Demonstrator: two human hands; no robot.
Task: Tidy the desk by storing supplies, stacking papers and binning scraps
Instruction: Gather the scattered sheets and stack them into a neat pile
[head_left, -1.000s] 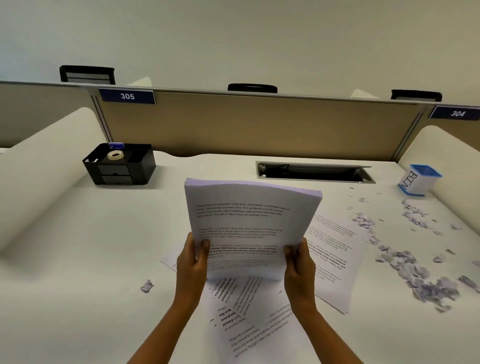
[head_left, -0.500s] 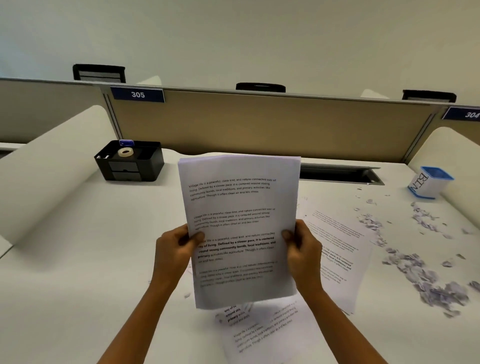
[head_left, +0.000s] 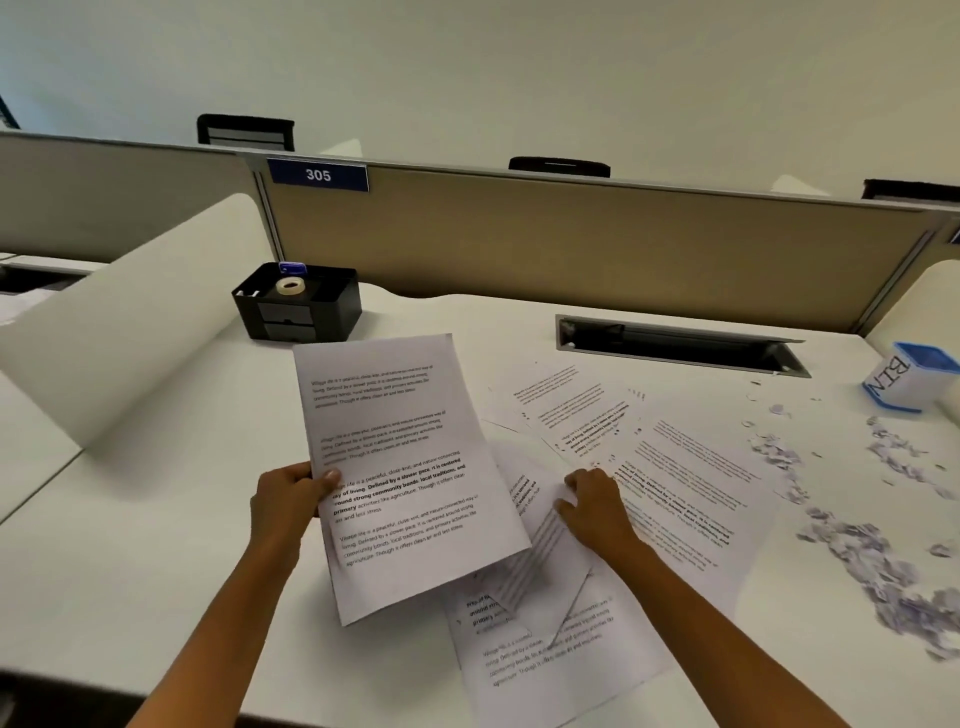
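Observation:
My left hand (head_left: 291, 493) grips a stack of printed papers (head_left: 400, 467) by its left edge, holding it tilted above the white desk (head_left: 130, 545). My right hand (head_left: 592, 504) rests palm down on the loose printed sheets (head_left: 675, 467) spread over the desk to the right of the stack, fingers apart. More loose sheets (head_left: 545, 649) lie under and in front of the held stack. Torn paper scraps (head_left: 857, 545) are strewn along the desk's right side. A small white box with a blue rim, marked BIN (head_left: 909, 376), stands at the far right.
A black desk organiser (head_left: 298, 306) with a tape roll (head_left: 290, 286) and a blue clip sits at the back left. A cable slot (head_left: 675, 345) opens in the desk at the back. Beige partitions and curved white dividers bound the desk.
My right hand has let go of the stack and come down onto the loose sheets. The stack has lowered and tilted left, held by my left hand alone.

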